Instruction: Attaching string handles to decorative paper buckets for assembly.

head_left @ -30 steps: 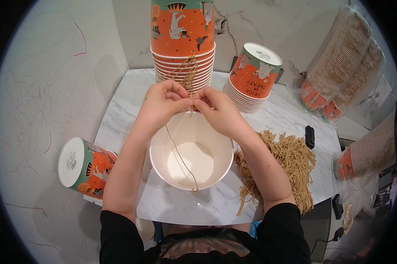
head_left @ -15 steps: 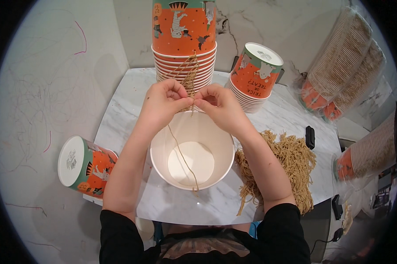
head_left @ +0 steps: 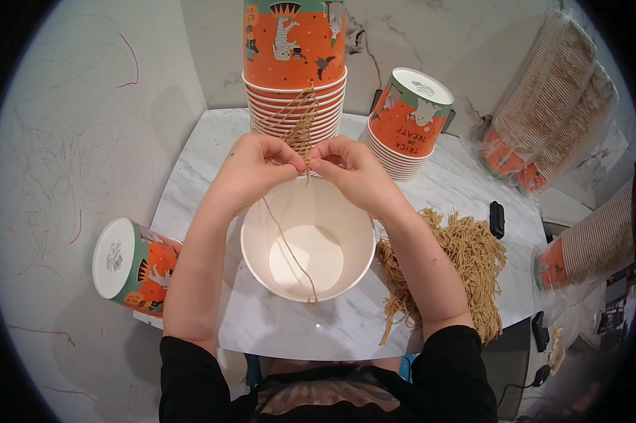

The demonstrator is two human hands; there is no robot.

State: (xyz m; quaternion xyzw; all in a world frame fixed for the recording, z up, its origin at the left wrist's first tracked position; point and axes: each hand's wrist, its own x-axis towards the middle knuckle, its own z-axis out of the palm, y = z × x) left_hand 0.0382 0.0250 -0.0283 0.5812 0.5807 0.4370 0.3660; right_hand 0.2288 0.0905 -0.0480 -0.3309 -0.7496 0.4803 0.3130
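My left hand (head_left: pixel 260 169) and my right hand (head_left: pixel 347 168) meet tip to tip above the far rim of an open white paper bucket (head_left: pixel 357 229). Each is closed in a pinch on tan twine. Just beyond my fingers, a knotted, net-like piece of the same twine (head_left: pixel 302 130) hangs against a tall stack of orange and green paper buckets (head_left: pixel 290 60). A loose length of twine (head_left: pixel 288 238) trails from beneath my left hand down across the bucket's inside to its near rim. My fingertips partly hide the knot between them.
A heap of tan twine (head_left: pixel 466 261) lies by my right forearm. A smaller stack of upturned orange buckets (head_left: pixel 406 130) stands back right, and another bucket (head_left: pixel 131 264) lies at the left edge. Wrapped bucket stacks (head_left: pixel 554 99) lean right. A black object (head_left: pixel 497 220) rests on the marbled table (head_left: pixel 261 331).
My left hand has shifted slightly down, with its fingers drawn closer together at the twine. My right hand has barely moved. The trailing twine has swung slightly to the left near its top.
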